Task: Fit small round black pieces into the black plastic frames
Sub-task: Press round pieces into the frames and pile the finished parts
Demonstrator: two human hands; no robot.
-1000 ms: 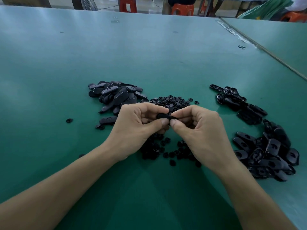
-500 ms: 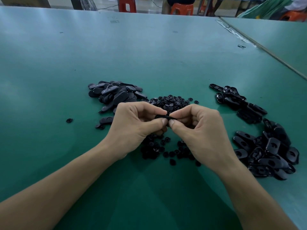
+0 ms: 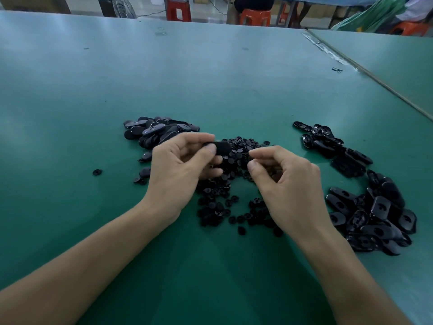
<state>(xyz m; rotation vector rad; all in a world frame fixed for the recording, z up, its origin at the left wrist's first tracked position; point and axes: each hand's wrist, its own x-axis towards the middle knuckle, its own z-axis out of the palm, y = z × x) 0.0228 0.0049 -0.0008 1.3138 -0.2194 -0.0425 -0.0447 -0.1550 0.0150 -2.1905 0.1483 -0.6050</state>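
**Left hand grips a frame, right hand apart over the round pieces**

Person at a wide green table (image 3: 210, 78), both bare forearms reaching in from the near edge. Left hand (image 3: 180, 170) is up off the table w/ thumb and fingers pinched on one oblong black plastic frame (image 3: 216, 146); the frame's right end sticks out past the fingertips. Right hand (image 3: 288, 184) sits just beside it, a gap between the two hands. Its thumb and forefinger are curled close together; can't tell if anything small is held between them.

Under and between the hands: a loose heap of small round black pieces (image 3: 236, 184), spread from just beyond the knuckles back toward the wrists. One stray round black piece (image 3: 97, 172) lies alone, well apart to the left.

Behind the left hand, far-left side, a pile of smooth dark oblong frames (image 3: 154, 131), touching and overlapping. On the right, a string of black frames w/ holes showing (image 3: 328, 146), running down into a bigger mound of the same black frames (image 3: 375, 219) near the right forearm.

A seam (image 3: 365, 71) runs diagonally across the table's far right; a small dark scrap (image 3: 337, 70) lies near it. Past the far edge: red and orange plastic stools (image 3: 179, 9) and a floor fan (image 3: 120, 7).
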